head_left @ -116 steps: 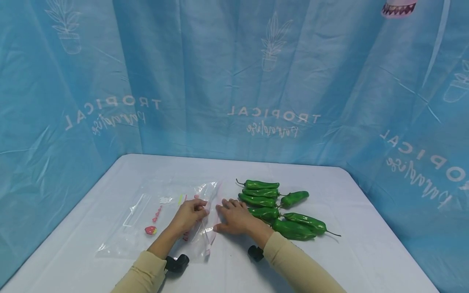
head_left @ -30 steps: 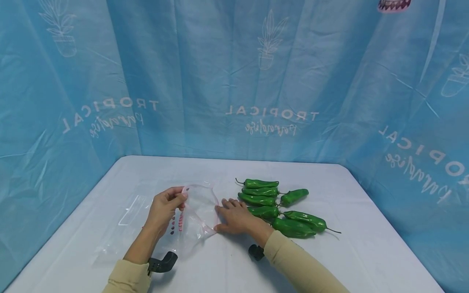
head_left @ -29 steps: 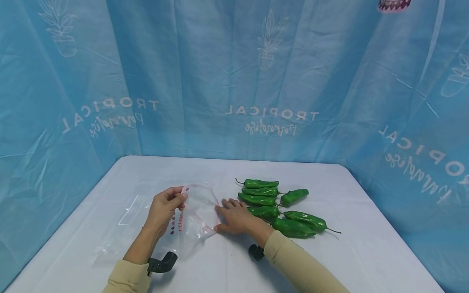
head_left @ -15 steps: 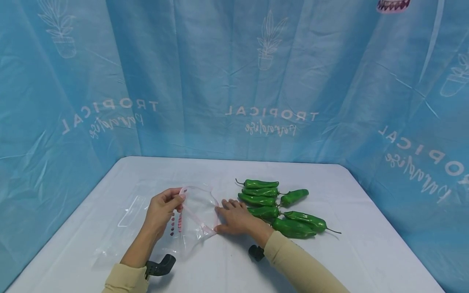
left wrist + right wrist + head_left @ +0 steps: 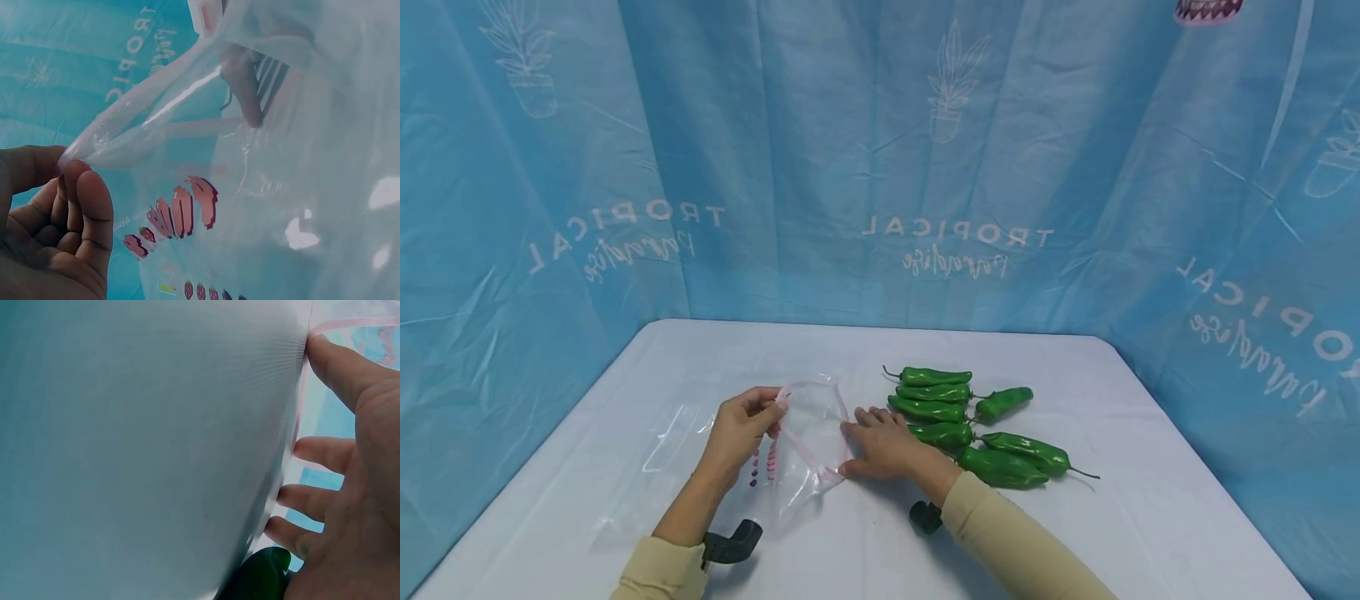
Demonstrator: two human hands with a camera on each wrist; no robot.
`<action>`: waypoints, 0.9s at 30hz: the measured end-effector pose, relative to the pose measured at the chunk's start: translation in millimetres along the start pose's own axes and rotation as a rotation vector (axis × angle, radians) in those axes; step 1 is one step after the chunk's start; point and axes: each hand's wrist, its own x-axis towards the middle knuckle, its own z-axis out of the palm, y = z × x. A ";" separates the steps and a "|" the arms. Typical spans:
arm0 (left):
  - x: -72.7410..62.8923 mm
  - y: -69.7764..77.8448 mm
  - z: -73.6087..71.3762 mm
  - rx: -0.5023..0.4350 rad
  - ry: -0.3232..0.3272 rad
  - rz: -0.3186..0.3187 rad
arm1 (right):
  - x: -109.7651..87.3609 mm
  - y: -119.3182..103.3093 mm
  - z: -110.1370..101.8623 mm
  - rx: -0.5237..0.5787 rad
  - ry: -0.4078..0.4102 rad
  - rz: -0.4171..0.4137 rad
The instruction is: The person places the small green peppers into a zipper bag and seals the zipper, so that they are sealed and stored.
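Note:
A clear plastic zip bag [image 5: 812, 417] with pink edging and red strawberry print lies on the table, its mouth facing right and spread apart. My left hand [image 5: 739, 432] pinches the upper lip of that mouth between thumb and fingers and holds it raised; the left wrist view shows this pinch [image 5: 62, 219] at the bag's edge. With fingers spread, my right hand [image 5: 883, 446] presses the lower lip to the table. In the right wrist view the fingertips [image 5: 312, 347] touch the pink edge. Several green peppers [image 5: 932, 412] lie just right of this hand, one partly hidden behind it.
A white cloth covers the table [image 5: 880, 550], with rounded far corners. Blue printed curtains [image 5: 880, 167] enclose the back and both sides. Black camera mounts [image 5: 733, 542] sit at both wrists, close to the tabletop.
Since the earliest frame, my left hand has moved left and lifted the bag's upper layer, parting the mouth. Over the last second it shifts only slightly. The right hand and peppers stay put.

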 end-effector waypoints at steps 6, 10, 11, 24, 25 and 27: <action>1.2 2.2 4.1 -0.005 -0.013 -0.021 | 0.3 0.5 -1.6 0.033 0.000 0.003; 2.9 2.6 5.5 -0.016 -0.022 -0.022 | 0.2 1.0 -4.3 0.041 0.014 -0.002; 2.9 3.3 5.7 -0.019 -0.024 -0.023 | 0.1 1.1 -4.9 0.037 0.023 -0.006; 4.1 6.2 8.3 -0.039 -0.029 -0.026 | 2.5 2.4 -12.3 0.076 0.059 0.003; 3.9 6.0 8.5 -0.038 -0.029 -0.025 | 2.5 2.4 -12.6 0.083 0.062 0.003; 3.3 5.7 8.6 -0.038 -0.029 -0.026 | 2.2 2.5 -13.5 0.095 0.071 -0.003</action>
